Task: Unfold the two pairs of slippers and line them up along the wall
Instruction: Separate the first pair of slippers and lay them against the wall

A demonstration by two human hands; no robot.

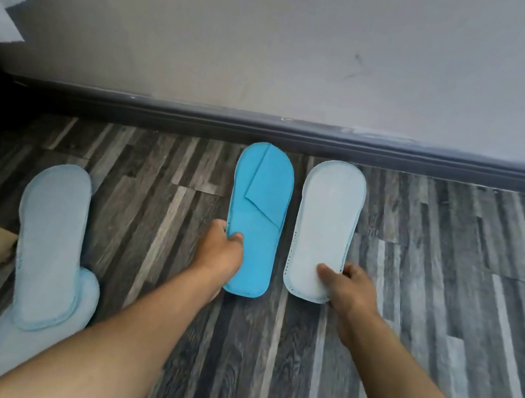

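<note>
Grey plank floor (412, 293) by the wall (280, 45): left hand (223, 249) pinches the blue slipper (253, 232), right hand (348, 288) the white-soled slipper (325, 230), both near the skirting; 2 pale slippers (50, 246) remain stacked, unplaced.

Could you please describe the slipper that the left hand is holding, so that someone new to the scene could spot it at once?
Find the dark baseboard at the foot of the wall; two slippers lie side by side on the floor just below its middle. The bright blue slipper is the left one, its heel in the left hand. Unlike the pale slipper beside it, it is vivid blue with a folded flap on top.
</note>
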